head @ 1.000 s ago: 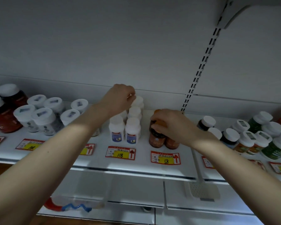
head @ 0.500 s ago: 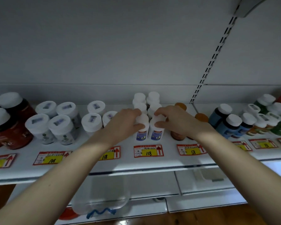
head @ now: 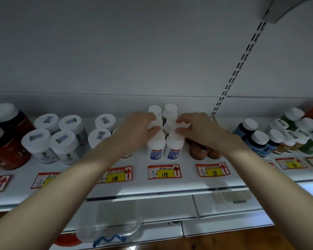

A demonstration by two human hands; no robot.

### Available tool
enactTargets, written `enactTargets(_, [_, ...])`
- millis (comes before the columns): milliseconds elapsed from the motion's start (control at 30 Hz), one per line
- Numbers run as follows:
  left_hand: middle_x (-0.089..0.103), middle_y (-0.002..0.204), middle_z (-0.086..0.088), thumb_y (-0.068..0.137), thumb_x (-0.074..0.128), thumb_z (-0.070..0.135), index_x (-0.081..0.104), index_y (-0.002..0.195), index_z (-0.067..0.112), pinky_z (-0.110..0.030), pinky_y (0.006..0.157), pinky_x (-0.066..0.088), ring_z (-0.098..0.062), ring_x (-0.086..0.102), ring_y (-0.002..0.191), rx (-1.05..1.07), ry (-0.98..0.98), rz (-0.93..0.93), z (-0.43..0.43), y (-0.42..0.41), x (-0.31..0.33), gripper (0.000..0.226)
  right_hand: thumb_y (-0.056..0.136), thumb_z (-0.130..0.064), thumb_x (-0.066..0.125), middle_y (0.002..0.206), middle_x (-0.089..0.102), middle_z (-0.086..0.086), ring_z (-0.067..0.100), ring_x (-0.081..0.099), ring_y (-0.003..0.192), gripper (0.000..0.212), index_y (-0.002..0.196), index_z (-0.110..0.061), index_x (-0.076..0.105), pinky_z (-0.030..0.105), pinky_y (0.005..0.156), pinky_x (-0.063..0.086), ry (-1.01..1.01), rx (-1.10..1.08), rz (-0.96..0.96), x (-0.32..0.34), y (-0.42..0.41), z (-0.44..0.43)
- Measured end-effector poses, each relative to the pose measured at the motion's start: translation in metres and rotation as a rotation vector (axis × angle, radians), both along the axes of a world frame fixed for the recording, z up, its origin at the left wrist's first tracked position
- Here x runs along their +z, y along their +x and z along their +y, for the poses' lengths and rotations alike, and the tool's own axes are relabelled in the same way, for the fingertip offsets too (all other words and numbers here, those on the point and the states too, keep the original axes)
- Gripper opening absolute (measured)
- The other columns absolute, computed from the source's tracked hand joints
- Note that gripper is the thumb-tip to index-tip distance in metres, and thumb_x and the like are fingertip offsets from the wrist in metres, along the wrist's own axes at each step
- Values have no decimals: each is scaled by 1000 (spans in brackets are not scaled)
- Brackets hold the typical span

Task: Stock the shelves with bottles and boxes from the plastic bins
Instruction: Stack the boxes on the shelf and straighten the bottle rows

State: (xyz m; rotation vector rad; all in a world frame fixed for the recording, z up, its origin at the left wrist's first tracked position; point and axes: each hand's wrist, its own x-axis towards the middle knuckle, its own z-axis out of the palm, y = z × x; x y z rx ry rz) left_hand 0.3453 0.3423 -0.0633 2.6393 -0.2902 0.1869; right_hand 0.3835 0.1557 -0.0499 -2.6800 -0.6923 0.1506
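The white metal shelf [head: 188, 185] looks smooth, painted, softly shiny. The small white plastic bottles [head: 155, 147] have matt caps and glossy printed labels. The red-and-yellow price tags [head: 164, 171] are paper. The near clear bin [head: 108, 222] is glossy transparent plastic; the brown floor [head: 251, 239] is polished wood.

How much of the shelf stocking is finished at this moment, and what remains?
Done: the shelf already carries other bottles on both sides. In hand: the left hand and right hand each grip a bottle in the two rows of small white bottles above the 118 price tag. Remaining: I see nothing inside the clear plastic bin below, so little may remain; other bins are out of view.
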Motion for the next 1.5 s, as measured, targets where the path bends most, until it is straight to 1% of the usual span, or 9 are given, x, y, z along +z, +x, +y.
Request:
enactTargets(67, [64,109,-19,91,56,25,60,115,0,-37,85,44,-32,59,98,33,14,-19,-1,15,8,35,91,-27,57,122,57,9,21,55,104,35,121,-11,56,19,75,34,20,-31,-23,4,13,4])
enactTargets(167, [62,112,-18,90,58,28,59,118,3,-34,87,43,-31,57,103,58,74,82,-6,33,8,38,89,-29,59,124,55,9,22,51,110,38,121,-10,54,22,79,34,-24,-21,18,0,29,10])
enactTargets(333, [62,109,-16,89,58,29,61,113,3,-29,78,41,-29,57,98,52,129,166,-8,41,1,36,86,-32,62,123,53,10,22,51,108,44,123,-11,52,22,76,31,-27,-26,101,-12,41,16])
enactTargets(600, [61,115,-15,90,58,31,59,117,5,-31,85,41,-30,56,106,96,100,120,-3,52,1,38,87,-34,60,120,54,9,20,51,101,40,119,-11,54,23,75,34,18,-49,74,-14,51,13])
enactTargets(700, [60,118,-16,90,57,29,57,118,3,-32,89,42,-30,55,107,161,41,77,0,66,2,38,89,-34,58,123,52,10,22,51,108,39,119,-9,53,24,80,36,61,-99,39,-9,63,16])
enactTargets(800, [57,121,-15,89,58,29,54,122,3,-29,88,40,-28,53,111,176,6,110,-6,78,3,42,89,-32,59,127,51,11,23,51,111,40,119,-7,53,24,82,36,84,-138,63,-9,75,24])
enactTargets(933, [61,114,-16,85,63,25,61,114,2,-30,85,44,-28,57,105,170,-1,156,-12,87,0,37,86,-29,63,122,56,10,23,53,110,37,113,-4,58,23,82,38,118,-177,119,-11,84,32])
enactTargets(1167, [64,110,-14,83,64,17,66,106,2,-30,85,46,-27,60,101,182,-3,150,-7,93,-4,27,81,-24,69,110,62,11,24,59,100,27,99,-5,65,33,87,48,113,-175,70,-12,86,37])
enactTargets(1500, [67,104,-15,81,64,17,70,101,4,-32,86,48,-28,61,99,161,34,120,-5,94,-8,24,81,-25,69,111,63,10,24,59,101,28,100,-5,67,32,87,47,95,-135,75,-14,85,37])
